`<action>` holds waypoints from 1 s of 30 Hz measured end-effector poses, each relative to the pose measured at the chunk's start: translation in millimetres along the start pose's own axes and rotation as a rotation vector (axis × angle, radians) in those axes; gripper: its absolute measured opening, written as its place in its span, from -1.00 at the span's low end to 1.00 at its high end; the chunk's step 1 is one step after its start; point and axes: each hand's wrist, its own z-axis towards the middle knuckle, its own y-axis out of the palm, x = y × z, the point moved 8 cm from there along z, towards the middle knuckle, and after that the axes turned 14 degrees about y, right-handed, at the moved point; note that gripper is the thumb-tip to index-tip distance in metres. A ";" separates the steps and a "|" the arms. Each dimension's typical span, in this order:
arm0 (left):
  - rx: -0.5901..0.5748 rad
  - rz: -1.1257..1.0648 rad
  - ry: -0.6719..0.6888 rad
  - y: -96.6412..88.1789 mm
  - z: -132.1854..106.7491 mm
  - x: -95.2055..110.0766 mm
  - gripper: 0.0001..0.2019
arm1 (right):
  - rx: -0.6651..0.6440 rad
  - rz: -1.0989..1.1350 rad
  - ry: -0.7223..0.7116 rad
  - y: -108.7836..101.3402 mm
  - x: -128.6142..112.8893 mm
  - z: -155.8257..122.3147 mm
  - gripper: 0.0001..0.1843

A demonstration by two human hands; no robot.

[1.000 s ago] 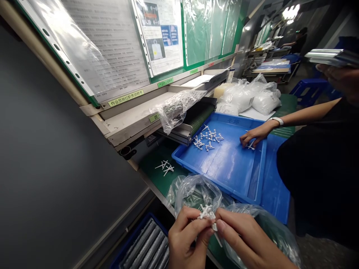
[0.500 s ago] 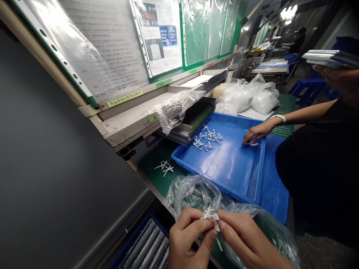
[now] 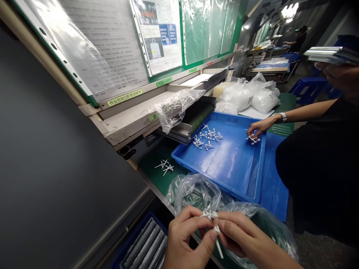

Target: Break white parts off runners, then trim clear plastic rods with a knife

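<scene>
1. Two hands fill the bottom of my head-camera feed. The left hand (image 3: 186, 239) and the right hand (image 3: 246, 239) are both closed narrowly, their fingertips pinching one small white moulded plastic branched piece (image 3: 209, 215) from either side.

2. That piece sits between the hands, in front of a crumpled clear polythene bag (image 3: 196, 194), near the edge of a green-topped counter (image 3: 151, 177).

3. I judge it very light and stiff but thin, so its slender arms could slip or snap. I would take hold at the thicker central junction, not at the stem's tip.

4. Its long white stem is its long axis, pointing down and slightly right, towards the person. The short arms spread crosswise at the top.

5. Farther out, a shallow blue plastic tray (image 3: 230, 168) holds a loose scatter of similar white pieces (image 3: 207, 139), and a few more lie on the counter.

6. At the right, a co-worker's hand (image 3: 259, 129) rests in the tray, touching more pieces, while their other hand (image 3: 336, 76) raises a stack of silver metal strips (image 3: 328, 54). A blue crate of grey rods (image 3: 146, 243) sits at lower left.
</scene>
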 end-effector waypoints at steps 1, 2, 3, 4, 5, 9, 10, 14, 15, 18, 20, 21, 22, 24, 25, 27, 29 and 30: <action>0.002 -0.014 -0.015 -0.5 0.1 -1.0 -0.91 | -0.037 0.050 0.036 1.6 2.6 0.6 -0.58; 0.007 -0.023 -0.029 -1.0 0.2 -1.8 -0.91 | -0.064 0.095 0.068 2.9 5.6 1.5 -0.56; 0.012 -0.029 -0.039 -1.4 0.4 -2.2 -0.91 | -0.082 0.139 0.094 3.7 8.9 2.5 -0.55; 0.014 -0.032 -0.044 -1.4 0.7 -2.2 -0.91 | -0.091 0.184 0.115 4.1 12.3 3.7 -0.55; 0.015 -0.030 -0.045 -1.1 1.0 -1.9 -0.91 | -0.096 0.227 0.130 4.3 15.4 4.9 -0.55; 0.018 -0.004 -0.037 0.7 1.8 0.1 -0.91 | -0.083 0.368 0.187 4.2 22.7 6.9 -0.59; 0.020 -0.001 -0.039 1.0 1.9 0.2 -0.91 | -0.080 0.387 0.198 4.5 22.5 6.4 -0.62; 0.046 -0.028 -0.067 -0.1 2.0 -0.7 -0.93 | -0.103 0.432 0.211 8.1 19.4 4.2 -0.65; 0.057 -0.041 -0.076 -0.9 1.8 -1.3 -0.93 | -0.114 0.441 0.209 9.3 19.2 4.5 -0.63; 0.086 -0.062 -0.100 -2.9 0.9 -3.2 -0.94 | -0.138 0.455 0.159 11.1 18.6 8.3 -0.56; 0.092 -0.057 -0.098 -3.6 0.3 -3.5 -0.94 | -0.163 0.434 0.103 12.5 17.8 11.4 -0.52; 0.093 -0.055 -0.094 -3.6 0.1 -3.4 -0.93 | -0.169 0.425 0.079 12.8 17.7 12.6 -0.51; 0.093 -0.054 -0.089 -3.6 -0.2 -3.2 -0.93 | -0.172 0.420 0.060 12.9 17.9 13.4 -0.50; 0.094 -0.061 -0.086 -3.4 -0.7 -3.1 -0.93 | -0.177 0.433 0.049 13.5 19.1 13.4 -0.51; 0.098 -0.066 -0.088 -3.4 -1.0 -3.3 -0.93 | -0.176 0.448 0.046 13.5 19.2 12.8 -0.51; 0.111 -0.080 -0.097 -3.5 -1.7 -4.1 -0.93 | -0.178 0.470 0.041 14.2 18.1 10.7 -0.50; 0.132 -0.095 -0.109 -3.9 -2.4 -5.3 -0.92 | -0.181 0.482 0.046 15.4 16.3 8.8 -0.51; 0.144 -0.101 -0.120 -4.2 -2.9 -6.2 -0.92 | -0.181 0.490 0.053 15.9 15.7 8.3 -0.51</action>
